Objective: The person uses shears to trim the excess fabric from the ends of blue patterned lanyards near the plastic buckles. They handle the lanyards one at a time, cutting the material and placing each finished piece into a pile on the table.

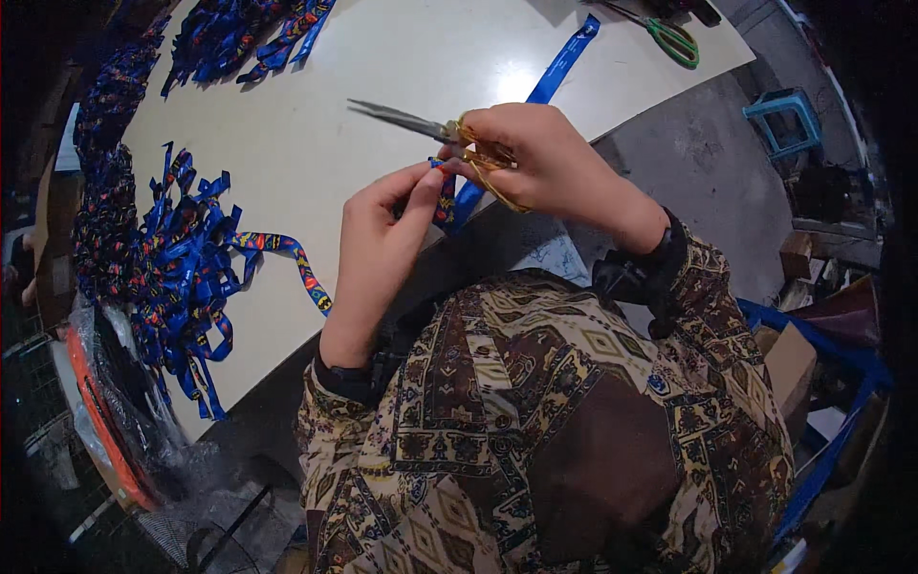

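My left hand (375,234) pinches a narrow blue printed ribbon (446,203) between thumb and fingers, above the table's near edge. My right hand (564,165) is closed around gold-handled scissors (406,119), whose blades point left, over the table and away from the ribbon. The right fingertips meet the left ones at the ribbon's end; whether they also grip it is hard to see. A plain blue ribbon length (566,59) runs across the table behind my right hand. Left of my left hand, a patterned strip (287,247) trails from a heap of blue ribbons (196,273).
The white table (382,48) carries another ribbon bundle (225,38) at the far left. Green-handled scissors (672,43) lie at its far right corner. On the floor to the right stands a blue stool (784,122). Plastic-wrapped goods (100,411) sit at lower left.
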Motion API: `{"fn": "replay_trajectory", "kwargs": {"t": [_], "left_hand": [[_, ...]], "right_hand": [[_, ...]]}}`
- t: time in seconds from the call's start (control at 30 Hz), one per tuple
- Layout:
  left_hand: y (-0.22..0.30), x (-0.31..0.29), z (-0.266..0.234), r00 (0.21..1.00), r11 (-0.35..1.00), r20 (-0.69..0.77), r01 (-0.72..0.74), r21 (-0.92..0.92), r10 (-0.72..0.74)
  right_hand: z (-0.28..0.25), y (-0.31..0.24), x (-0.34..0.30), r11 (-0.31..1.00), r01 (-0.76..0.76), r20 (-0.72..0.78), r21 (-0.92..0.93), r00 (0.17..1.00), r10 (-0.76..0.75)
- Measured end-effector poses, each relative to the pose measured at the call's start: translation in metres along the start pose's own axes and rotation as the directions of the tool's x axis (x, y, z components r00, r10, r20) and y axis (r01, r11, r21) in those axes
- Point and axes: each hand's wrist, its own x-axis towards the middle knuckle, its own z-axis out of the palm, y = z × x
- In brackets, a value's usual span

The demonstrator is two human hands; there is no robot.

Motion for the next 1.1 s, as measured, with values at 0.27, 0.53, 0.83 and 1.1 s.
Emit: {"fn": "replay_trajectory", "kwargs": {"t": [0.27, 0.53, 0.83, 1.1], "left_hand": [[0.000, -0.002, 0.000, 0.999, 0.999, -0.012, 0.043, -0.002, -0.043], [0.008, 0.014, -0.001, 1.000, 0.998, 0.012, 0.021, -0.059, -0.020], [0.010, 0.013, -0.017, 0.996, 0.993, -0.063, -0.070, -0.095, 0.064], [0.017, 0.004, -0.060, 0.941, 0.860, -0.334, -0.132, -0.493, -0.047]], "right_hand": [[-0.010, -0.004, -0.003, 0.948, -0.233, 0.043, 0.216, 0.972, 0.230], [-0.036, 0.015, -0.011, 0.751, -0.554, 0.330, 0.360, 0.828, 0.453], [0.019, 0.003, 0.001, 0.819, -0.314, 0.168, 0.481, 0.949, 0.266], [-0.018, 0.007, -0.005, 0.897, -0.345, 0.492, 0.275, 0.852, 0.177]]}}
